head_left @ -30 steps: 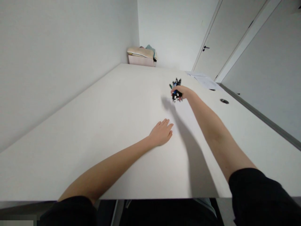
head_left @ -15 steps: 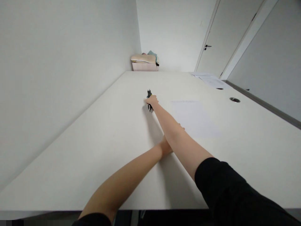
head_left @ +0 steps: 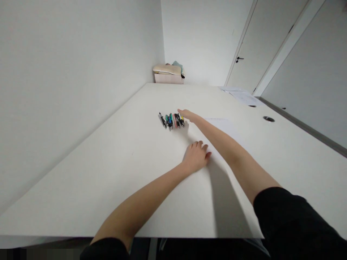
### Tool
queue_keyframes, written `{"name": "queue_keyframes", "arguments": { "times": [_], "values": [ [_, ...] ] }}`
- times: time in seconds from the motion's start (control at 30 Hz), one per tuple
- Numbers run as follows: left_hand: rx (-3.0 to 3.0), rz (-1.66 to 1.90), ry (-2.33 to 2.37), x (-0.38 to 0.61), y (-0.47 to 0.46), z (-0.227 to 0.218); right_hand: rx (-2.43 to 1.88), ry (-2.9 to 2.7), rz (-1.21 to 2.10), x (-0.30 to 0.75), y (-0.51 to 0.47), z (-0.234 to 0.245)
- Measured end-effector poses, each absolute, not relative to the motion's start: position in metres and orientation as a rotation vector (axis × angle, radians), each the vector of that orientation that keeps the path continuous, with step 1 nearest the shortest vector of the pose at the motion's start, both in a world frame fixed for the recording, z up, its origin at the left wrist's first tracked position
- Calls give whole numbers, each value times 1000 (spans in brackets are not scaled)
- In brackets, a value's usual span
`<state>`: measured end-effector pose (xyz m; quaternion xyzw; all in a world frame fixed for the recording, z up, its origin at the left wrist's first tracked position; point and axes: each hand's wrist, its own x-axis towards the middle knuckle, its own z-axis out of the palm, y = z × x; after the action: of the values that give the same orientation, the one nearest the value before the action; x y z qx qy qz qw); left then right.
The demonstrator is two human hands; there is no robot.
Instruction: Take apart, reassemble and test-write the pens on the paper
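Right hand (head_left: pixel 187 115) was stretched far forward to the middle of the frame, with fingers straight and open, holding nothing. It was low over the white table (head_left: pixel 108 169), just beside the right end of a row of pens (head_left: pixel 171 120); whether the fingertips touched the last pen could not be told. The pens lay side by side on the table, a little above the centre of the frame, in black, green, blue, pink and yellow.

Left hand (head_left: pixel 196 156) rested palm down on the table below the pens, open, with fingers slightly bent, gripping nothing. Its fingers were at the left edge of a white sheet of paper (head_left: pixel 227 127), which lay flat under the right forearm.

At the far end of the table, in the upper middle, stood a pale box (head_left: pixel 168 78). More papers (head_left: pixel 241 95) lay at the upper right, near a round cable hole (head_left: pixel 268 118).
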<state>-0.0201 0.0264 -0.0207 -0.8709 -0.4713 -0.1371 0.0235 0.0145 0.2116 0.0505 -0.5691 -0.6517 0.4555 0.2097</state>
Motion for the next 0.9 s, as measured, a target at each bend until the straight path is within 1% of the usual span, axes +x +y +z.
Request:
{"name": "queue_keyframes", "arguments": {
  "times": [0.13, 0.27, 0.37, 0.43, 0.5, 0.57, 0.7, 0.8, 0.9],
  "values": [
    [-2396, -427, -1746, -67, 67, 2, -1713, -1946, 842, 102, 187, 35],
    [-1974, -480, -2263, -117, 122, 13, -1853, -2028, 564, 194, 141, 15],
    [-2058, -446, -2377, -133, 147, 7, -1878, -2100, 436, 234, 106, -3],
    [-2135, -386, -2439, -133, 153, 3, -1867, -2155, 371, 243, 88, -16],
    [-2193, -305, -2452, -126, 155, 3, -1808, -2301, 123, 243, 74, -26],
    [-2219, -279, -2449, -116, 153, 7, -1779, -2367, 8, 239, 64, -31],
    [-2234, -284, -2437, -102, 150, 15, -1831, -2343, -35, 222, 54, -26],
    [-2278, -207, -2401, -101, 151, 11, -1869, -2312, -29, 209, 57, -22],
    [-2270, -218, -2369, -108, 153, 4, -1858, -2313, -17, 199, 69, -21]
  ]
}}
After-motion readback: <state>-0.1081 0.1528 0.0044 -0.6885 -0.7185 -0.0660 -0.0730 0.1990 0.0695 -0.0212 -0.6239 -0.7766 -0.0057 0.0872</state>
